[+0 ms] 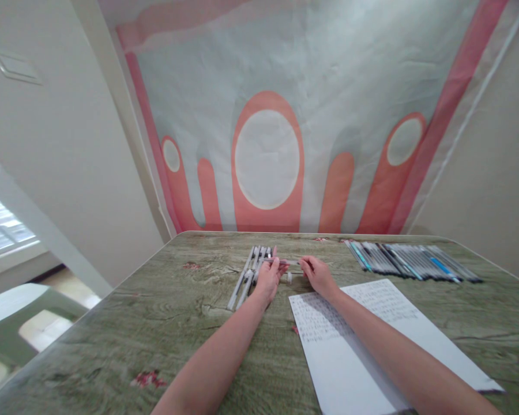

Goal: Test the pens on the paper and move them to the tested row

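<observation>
Paper [335,369] lay at 5 o'clock from the held pen [289,262] | left hand [268,280] clamped on that pen, right hand [317,276] pinched its 3-o'clock end | loose pens [249,276] lay at 9 | I saw a pen row [409,260] at 3, mural [267,158] beyond at 12

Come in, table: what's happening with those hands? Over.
Left hand gripping slim pen; right hand at its other end. More pens beside left hand. Open notebook beneath right forearm.

A pink-patterned backdrop [268,158] hangs ahead — a window [4,225] and green chair [64,300] at far left.
</observation>
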A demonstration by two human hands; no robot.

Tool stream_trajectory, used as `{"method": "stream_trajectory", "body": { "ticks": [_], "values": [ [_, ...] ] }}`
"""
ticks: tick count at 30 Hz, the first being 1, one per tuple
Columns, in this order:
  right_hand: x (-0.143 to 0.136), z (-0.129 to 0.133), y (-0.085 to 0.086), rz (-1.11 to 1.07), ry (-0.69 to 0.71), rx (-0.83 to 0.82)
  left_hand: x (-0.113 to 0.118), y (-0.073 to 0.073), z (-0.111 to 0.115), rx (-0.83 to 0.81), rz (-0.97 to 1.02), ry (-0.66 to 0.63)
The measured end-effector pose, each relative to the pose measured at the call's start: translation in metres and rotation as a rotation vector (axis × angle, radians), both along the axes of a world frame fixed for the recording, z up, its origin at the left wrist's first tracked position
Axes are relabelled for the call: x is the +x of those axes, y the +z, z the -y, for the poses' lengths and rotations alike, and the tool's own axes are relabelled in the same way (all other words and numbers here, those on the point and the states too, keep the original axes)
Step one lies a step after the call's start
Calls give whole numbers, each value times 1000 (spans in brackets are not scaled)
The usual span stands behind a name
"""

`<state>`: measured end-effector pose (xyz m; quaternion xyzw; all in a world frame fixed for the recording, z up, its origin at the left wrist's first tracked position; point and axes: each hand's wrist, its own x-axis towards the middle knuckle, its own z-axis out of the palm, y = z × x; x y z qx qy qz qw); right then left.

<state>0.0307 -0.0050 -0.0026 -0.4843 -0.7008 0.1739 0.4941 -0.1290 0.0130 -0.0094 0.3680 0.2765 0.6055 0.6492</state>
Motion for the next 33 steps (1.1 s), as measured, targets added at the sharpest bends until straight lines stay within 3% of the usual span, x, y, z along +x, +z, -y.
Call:
{"method": "stream_trajectory", "body": {
  "ticks": [9,19,26,33],
  "values": [
    [1,-2,-5,45,-30,-25,2,2,3,-19,19,-18],
    [-1,1,1,78,-29,103,1,2,0,-14,3,25],
    [0,-1,-3,82,-9,16,3,2,1,-19,2,10],
    [0,-2,-2,89,-29,92,2,5,3,-22,17,10]
  ]
}}
